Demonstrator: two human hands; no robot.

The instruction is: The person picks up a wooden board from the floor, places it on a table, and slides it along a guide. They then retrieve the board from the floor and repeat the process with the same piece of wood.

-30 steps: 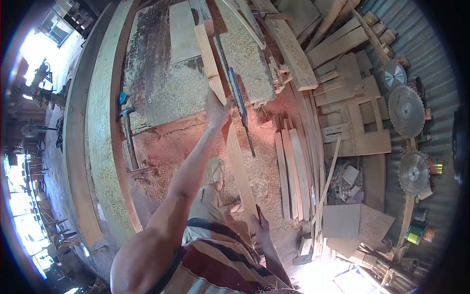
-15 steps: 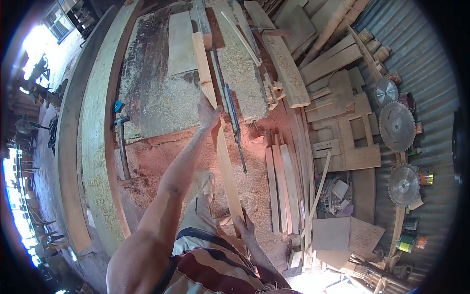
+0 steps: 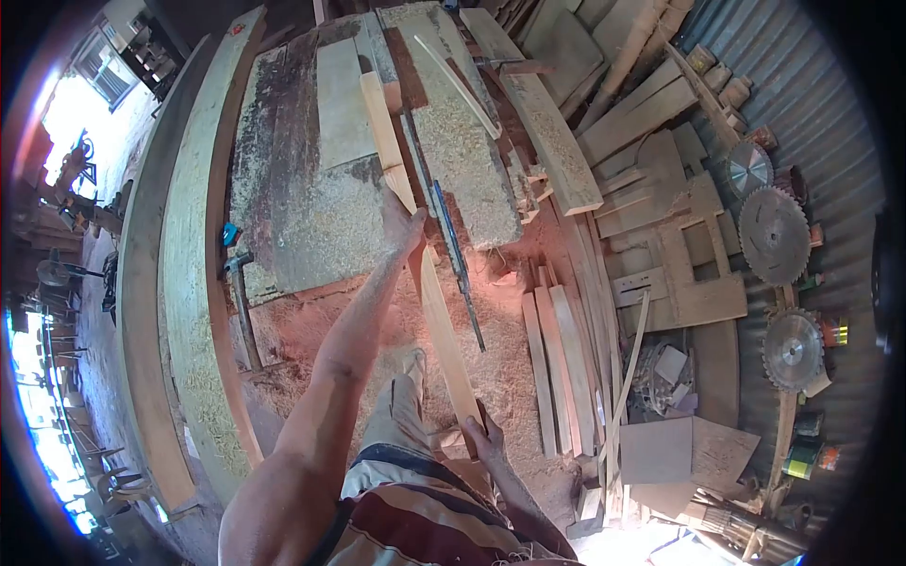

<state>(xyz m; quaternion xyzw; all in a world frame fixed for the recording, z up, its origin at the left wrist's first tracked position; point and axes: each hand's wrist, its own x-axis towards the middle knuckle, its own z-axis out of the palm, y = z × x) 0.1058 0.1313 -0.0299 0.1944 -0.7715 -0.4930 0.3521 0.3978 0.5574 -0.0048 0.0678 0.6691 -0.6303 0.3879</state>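
A long, narrow wooden board (image 3: 444, 330) runs lengthwise ahead of me, its far end over the sawdust-covered saw table. My left hand (image 3: 403, 226) is closed around the board near its middle, arm stretched forward. Close to my body, my right hand (image 3: 484, 439) grips the near end, with some of its fingers hidden behind the wood. Just right of the board, a dark metal bar with a blue part (image 3: 451, 236) lies along the table and juts past its front edge.
The worktable (image 3: 293, 217) carries a pale flat panel (image 3: 344, 113) and sawdust. A hammer (image 3: 243, 307) rests at the left, beside long thick planks (image 3: 193, 283). Cut strips (image 3: 557, 368) stand to the right. Circular saw blades (image 3: 774, 236) hang on the corrugated wall.
The whole view has shifted slightly, so the surroundings sit a little lower and to the right. Both hands keep hold of the board in about the same places.
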